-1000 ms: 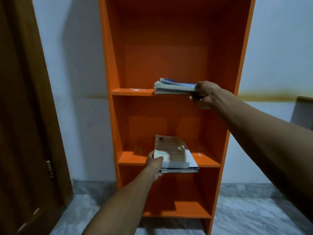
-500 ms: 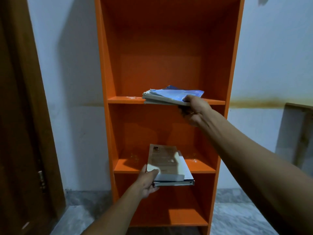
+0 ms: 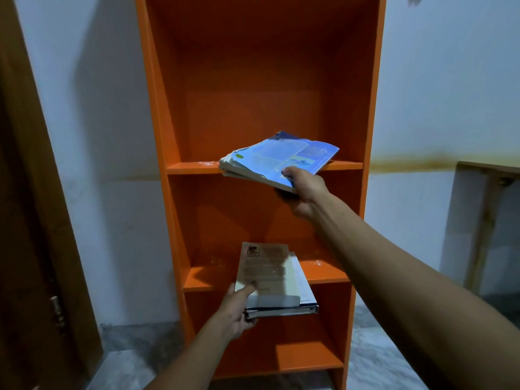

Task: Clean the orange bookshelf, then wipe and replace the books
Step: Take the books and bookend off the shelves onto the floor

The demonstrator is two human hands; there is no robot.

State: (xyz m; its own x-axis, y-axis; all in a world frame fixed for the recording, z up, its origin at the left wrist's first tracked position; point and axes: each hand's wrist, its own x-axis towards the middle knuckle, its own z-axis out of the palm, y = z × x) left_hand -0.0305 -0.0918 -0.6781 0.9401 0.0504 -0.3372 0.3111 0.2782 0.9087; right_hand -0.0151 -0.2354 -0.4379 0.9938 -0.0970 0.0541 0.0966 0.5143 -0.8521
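The orange bookshelf (image 3: 197,80) stands against a white wall, its upper compartment bare. My right hand (image 3: 305,190) grips the near corner of a worn stack of blue-covered books (image 3: 281,157), which tilts down toward me and juts over the front edge of the upper shelf. Lower down, my left hand (image 3: 235,313) holds the near left corner of a beige book stacked on a white one (image 3: 267,274), thumb on top. That stack sticks out past the front of the middle shelf. White dust specks lie on both shelf boards.
A brown wooden door (image 3: 33,249) with a hinge fills the left edge. A wooden-framed board (image 3: 484,220) leans against the wall at the right. Grey marble floor (image 3: 380,361) lies below. The bottom shelf compartment holds nothing visible.
Both stacks have slid toward me off their shelves. The blue stack now tilts downward and shows its cover. The view has moved closer and slightly lower.
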